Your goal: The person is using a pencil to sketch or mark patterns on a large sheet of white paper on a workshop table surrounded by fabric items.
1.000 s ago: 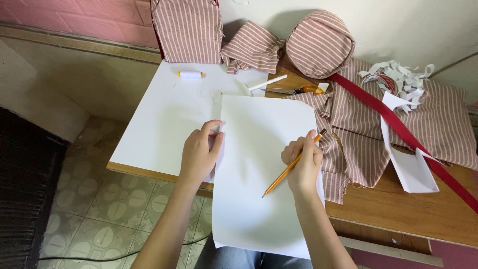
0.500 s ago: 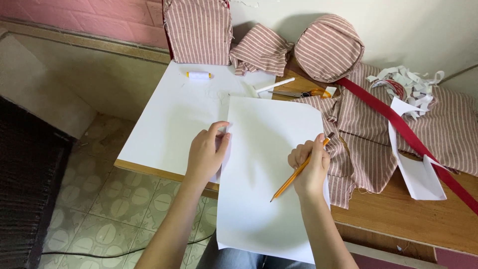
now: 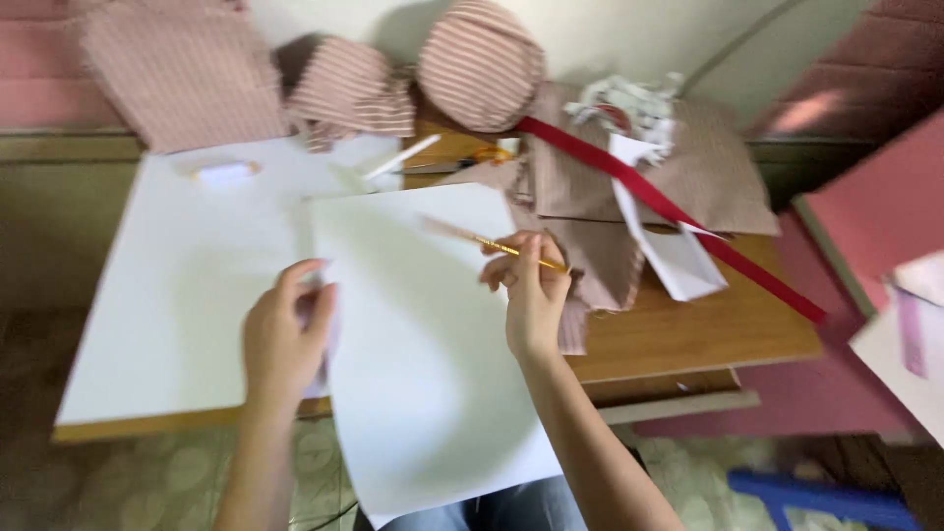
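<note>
**Holding a big white sheet at the table**

Holding on at both sides, two hands keep a big white sheet of paper (image 3: 423, 364) in place. The sheet hangs off the near edge of the wooden table (image 3: 708, 334) and over the person's lap. The left hand (image 3: 287, 334) has its fingers closed on the left edge of the sheet. The right hand (image 3: 531, 290) sits at the right edge, and its fingers are pinched tight on a yellow pencil (image 3: 492, 243). The pencil points up and to the left, lying over the top part of the sheet.

Under the sheet lies a wide white board (image 3: 187, 285). A small white eraser (image 3: 224, 172) rests near its far side.

To the right, a red strap (image 3: 669, 211) runs slanting across the table. Beside it is a folded white paper piece (image 3: 674, 256).

Farthest away, striped pink cloth pieces (image 3: 354, 93) are piled by the wall. The picture is blurry.
</note>
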